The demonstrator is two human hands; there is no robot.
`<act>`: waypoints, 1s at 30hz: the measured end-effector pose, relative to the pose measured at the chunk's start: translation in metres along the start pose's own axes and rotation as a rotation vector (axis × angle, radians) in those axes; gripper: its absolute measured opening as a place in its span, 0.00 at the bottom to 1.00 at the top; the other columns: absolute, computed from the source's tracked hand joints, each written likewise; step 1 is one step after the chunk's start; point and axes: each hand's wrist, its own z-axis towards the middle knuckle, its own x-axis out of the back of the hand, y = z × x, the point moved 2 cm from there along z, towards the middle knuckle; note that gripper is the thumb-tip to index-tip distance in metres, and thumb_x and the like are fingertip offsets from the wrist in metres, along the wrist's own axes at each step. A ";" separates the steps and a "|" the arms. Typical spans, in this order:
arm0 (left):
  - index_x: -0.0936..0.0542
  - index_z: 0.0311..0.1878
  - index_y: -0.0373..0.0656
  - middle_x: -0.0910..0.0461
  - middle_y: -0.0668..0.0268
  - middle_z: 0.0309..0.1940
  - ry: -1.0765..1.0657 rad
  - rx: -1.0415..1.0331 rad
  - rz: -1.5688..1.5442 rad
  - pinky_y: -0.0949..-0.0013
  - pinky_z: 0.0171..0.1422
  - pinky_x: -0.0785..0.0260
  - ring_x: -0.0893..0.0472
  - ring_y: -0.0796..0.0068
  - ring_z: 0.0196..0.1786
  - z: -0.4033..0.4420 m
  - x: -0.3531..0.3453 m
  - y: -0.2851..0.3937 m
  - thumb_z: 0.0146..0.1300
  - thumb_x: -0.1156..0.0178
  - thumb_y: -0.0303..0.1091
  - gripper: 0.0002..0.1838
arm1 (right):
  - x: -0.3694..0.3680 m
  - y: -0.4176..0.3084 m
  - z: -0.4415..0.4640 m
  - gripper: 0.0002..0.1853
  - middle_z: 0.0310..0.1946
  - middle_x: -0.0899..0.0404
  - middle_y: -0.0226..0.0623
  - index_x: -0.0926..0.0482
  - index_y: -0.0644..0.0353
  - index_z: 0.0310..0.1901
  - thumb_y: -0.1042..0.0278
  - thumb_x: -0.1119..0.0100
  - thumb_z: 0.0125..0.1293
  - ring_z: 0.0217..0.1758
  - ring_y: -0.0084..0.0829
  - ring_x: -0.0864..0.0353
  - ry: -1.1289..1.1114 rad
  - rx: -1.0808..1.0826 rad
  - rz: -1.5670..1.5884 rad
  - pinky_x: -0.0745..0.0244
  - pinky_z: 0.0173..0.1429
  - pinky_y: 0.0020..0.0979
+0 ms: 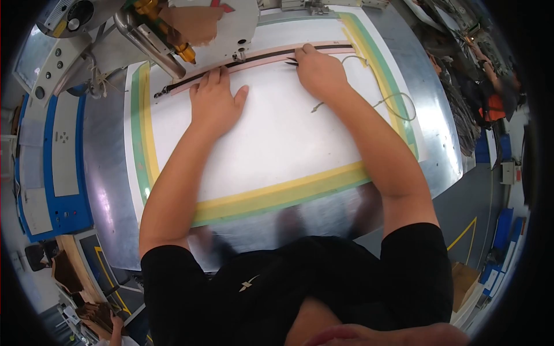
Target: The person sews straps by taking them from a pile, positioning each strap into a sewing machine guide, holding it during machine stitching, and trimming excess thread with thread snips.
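Note:
A long black strip [262, 57], which looks like a zipper, lies along a pink band [254, 66] on the white sheet. At its left end is a small dark tab [162, 91]. My left hand [217, 102] rests flat on the sheet, fingers apart, with its fingertips on the strip. Further right, my right hand [321, 72] is closed, its fingertips pressing near the strip's right part. A black tool with two pointed tips [292, 61] sticks out from under its fingers; the rest of the tool is hidden in the palm.
Yellow and green tape [283, 190] borders the white sheet [283, 135] on a metal table [107, 173]. A machine head with a brass-coloured nozzle [186, 53] hangs over the strip's left part. A thin cord [398, 95] loops by my right forearm. Other people are at the edges.

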 end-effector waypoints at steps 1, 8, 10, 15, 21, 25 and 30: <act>0.28 0.74 0.33 0.27 0.52 0.73 -0.001 -0.009 0.005 0.46 0.77 0.42 0.30 0.54 0.76 0.002 0.001 0.004 0.74 0.43 0.57 0.38 | 0.000 -0.003 0.001 0.13 0.53 0.19 0.44 0.19 0.64 0.53 0.74 0.50 0.71 0.47 0.47 0.11 0.001 0.003 -0.001 0.14 0.48 0.46; 0.30 0.76 0.35 0.28 0.53 0.74 -0.073 -0.001 -0.013 0.43 0.80 0.44 0.30 0.53 0.77 0.017 0.004 0.028 0.74 0.43 0.57 0.39 | 0.001 -0.004 0.004 0.14 0.52 0.19 0.44 0.19 0.65 0.53 0.74 0.49 0.71 0.46 0.47 0.10 -0.010 0.015 0.030 0.13 0.46 0.45; 0.29 0.75 0.35 0.28 0.53 0.74 -0.068 -0.010 -0.032 0.42 0.79 0.43 0.30 0.53 0.76 0.022 0.004 0.035 0.74 0.42 0.57 0.38 | 0.002 -0.003 0.006 0.14 0.52 0.20 0.44 0.19 0.65 0.53 0.74 0.49 0.71 0.46 0.47 0.10 -0.027 0.013 0.034 0.13 0.46 0.45; 0.26 0.72 0.33 0.25 0.54 0.72 -0.011 -0.028 -0.046 0.47 0.76 0.40 0.29 0.56 0.76 0.027 0.002 0.048 0.72 0.40 0.56 0.38 | 0.008 -0.004 0.007 0.14 0.53 0.19 0.42 0.19 0.64 0.54 0.73 0.50 0.72 0.45 0.47 0.10 -0.046 0.058 0.050 0.13 0.46 0.45; 0.26 0.72 0.34 0.26 0.55 0.72 -0.026 -0.003 -0.044 0.48 0.77 0.41 0.30 0.56 0.76 0.032 0.004 0.060 0.72 0.40 0.56 0.38 | 0.020 -0.002 0.003 0.17 0.55 0.19 0.41 0.19 0.61 0.58 0.72 0.51 0.73 0.47 0.47 0.10 -0.089 0.045 0.078 0.14 0.48 0.46; 0.26 0.73 0.34 0.26 0.55 0.72 -0.037 0.003 -0.009 0.48 0.77 0.41 0.30 0.57 0.77 0.031 0.005 0.063 0.73 0.41 0.56 0.37 | 0.028 0.024 -0.002 0.20 0.60 0.19 0.38 0.19 0.56 0.64 0.72 0.51 0.73 0.53 0.47 0.12 -0.142 -0.057 0.041 0.16 0.54 0.49; 0.26 0.73 0.34 0.27 0.55 0.73 -0.037 -0.001 0.017 0.49 0.77 0.42 0.30 0.57 0.77 0.032 0.002 0.067 0.73 0.42 0.57 0.37 | 0.030 0.078 -0.011 0.21 0.63 0.19 0.34 0.20 0.53 0.66 0.72 0.50 0.74 0.59 0.45 0.15 -0.138 -0.148 0.007 0.19 0.62 0.45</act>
